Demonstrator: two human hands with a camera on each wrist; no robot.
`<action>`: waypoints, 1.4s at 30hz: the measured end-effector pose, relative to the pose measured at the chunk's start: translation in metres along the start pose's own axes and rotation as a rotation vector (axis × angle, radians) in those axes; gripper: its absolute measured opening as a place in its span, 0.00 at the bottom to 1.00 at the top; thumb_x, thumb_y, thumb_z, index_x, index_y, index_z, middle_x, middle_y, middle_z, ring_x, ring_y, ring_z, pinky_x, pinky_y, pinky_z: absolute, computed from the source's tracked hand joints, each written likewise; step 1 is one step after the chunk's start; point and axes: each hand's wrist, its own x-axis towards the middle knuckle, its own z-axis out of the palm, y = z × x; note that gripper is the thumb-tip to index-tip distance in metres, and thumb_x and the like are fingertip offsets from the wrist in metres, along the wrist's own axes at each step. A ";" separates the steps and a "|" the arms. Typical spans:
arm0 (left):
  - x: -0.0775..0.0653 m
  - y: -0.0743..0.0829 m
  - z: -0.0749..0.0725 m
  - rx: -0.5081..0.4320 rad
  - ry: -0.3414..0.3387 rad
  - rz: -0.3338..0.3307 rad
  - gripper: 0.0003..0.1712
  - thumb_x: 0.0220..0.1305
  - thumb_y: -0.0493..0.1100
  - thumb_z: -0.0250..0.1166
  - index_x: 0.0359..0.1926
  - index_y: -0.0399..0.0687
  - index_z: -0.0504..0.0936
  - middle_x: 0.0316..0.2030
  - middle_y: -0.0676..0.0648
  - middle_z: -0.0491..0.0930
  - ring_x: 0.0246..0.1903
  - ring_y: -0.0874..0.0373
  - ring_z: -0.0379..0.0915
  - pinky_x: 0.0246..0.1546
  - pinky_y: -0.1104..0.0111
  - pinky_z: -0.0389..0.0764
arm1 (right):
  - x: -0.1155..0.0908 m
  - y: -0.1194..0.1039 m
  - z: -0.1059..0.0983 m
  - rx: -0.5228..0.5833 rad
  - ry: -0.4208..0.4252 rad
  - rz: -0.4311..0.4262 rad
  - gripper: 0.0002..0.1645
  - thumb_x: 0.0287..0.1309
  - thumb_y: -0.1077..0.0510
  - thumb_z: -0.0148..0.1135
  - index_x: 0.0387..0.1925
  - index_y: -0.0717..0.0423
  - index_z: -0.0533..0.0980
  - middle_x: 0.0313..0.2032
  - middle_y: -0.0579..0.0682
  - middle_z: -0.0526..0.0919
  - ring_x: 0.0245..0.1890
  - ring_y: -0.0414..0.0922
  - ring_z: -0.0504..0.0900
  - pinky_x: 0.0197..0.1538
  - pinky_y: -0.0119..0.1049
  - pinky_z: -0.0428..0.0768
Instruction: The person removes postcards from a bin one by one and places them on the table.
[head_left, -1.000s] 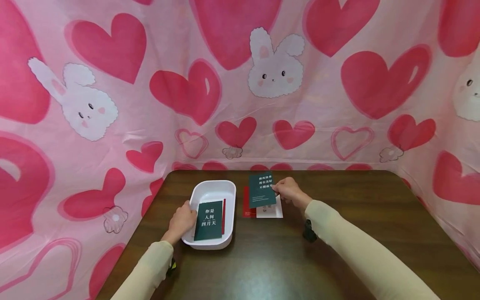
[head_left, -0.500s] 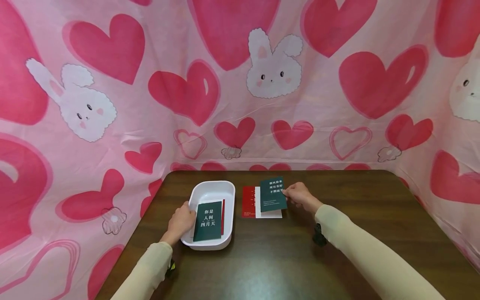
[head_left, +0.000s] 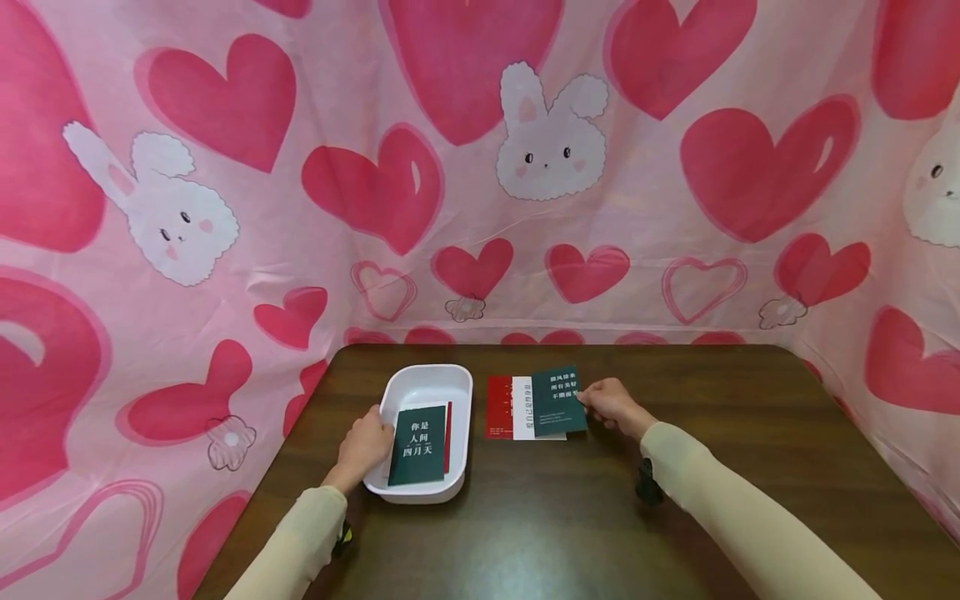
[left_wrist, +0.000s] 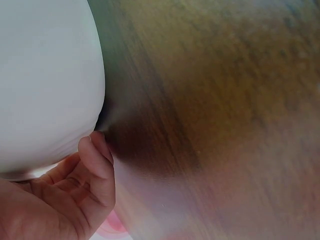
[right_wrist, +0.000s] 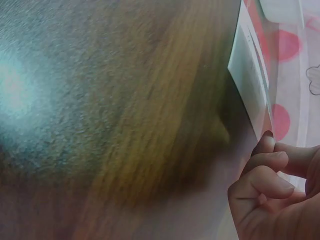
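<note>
My right hand (head_left: 617, 406) pinches the right edge of a dark green card (head_left: 558, 402) printed with white characters. That card slants over part of a white card (head_left: 522, 408), which overlaps a red card (head_left: 498, 407) on the table. On the left, my left hand (head_left: 365, 444) grips the side rim of a white plastic tray (head_left: 429, 374), its fingers curled at the tray's wall in the left wrist view. Inside the tray a second green card (head_left: 417, 446) lies on top, with a red card (head_left: 448, 437) showing along its right side.
The brown wooden table (head_left: 525, 525) carries the tray and the cards. A pink cloth (head_left: 645, 208) with hearts and rabbits hangs behind the far edge and at both sides.
My right hand has carried the green card rightward and a little nearer, uncovering more of the red and white cards. My left hand stays at the tray.
</note>
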 end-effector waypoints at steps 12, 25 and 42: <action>-0.002 0.001 -0.001 -0.001 0.007 0.010 0.29 0.76 0.39 0.53 0.69 0.23 0.65 0.57 0.24 0.77 0.47 0.33 0.82 0.51 0.36 0.80 | 0.001 0.008 -0.001 -0.016 -0.004 0.032 0.16 0.77 0.58 0.58 0.36 0.67 0.81 0.25 0.50 0.76 0.22 0.44 0.70 0.24 0.33 0.67; 0.001 0.001 0.001 -0.019 -0.002 -0.008 0.30 0.76 0.39 0.53 0.71 0.24 0.64 0.60 0.24 0.76 0.52 0.32 0.81 0.53 0.36 0.78 | 0.006 0.009 0.003 -0.102 0.049 0.042 0.16 0.74 0.58 0.61 0.32 0.66 0.82 0.22 0.52 0.76 0.20 0.45 0.69 0.21 0.32 0.66; 0.001 -0.001 -0.001 -0.006 -0.005 0.000 0.27 0.76 0.39 0.54 0.68 0.24 0.66 0.55 0.25 0.78 0.44 0.36 0.82 0.50 0.38 0.81 | 0.018 0.011 0.011 -0.296 0.143 -0.006 0.19 0.64 0.58 0.61 0.16 0.59 0.78 0.18 0.53 0.78 0.19 0.47 0.72 0.22 0.35 0.68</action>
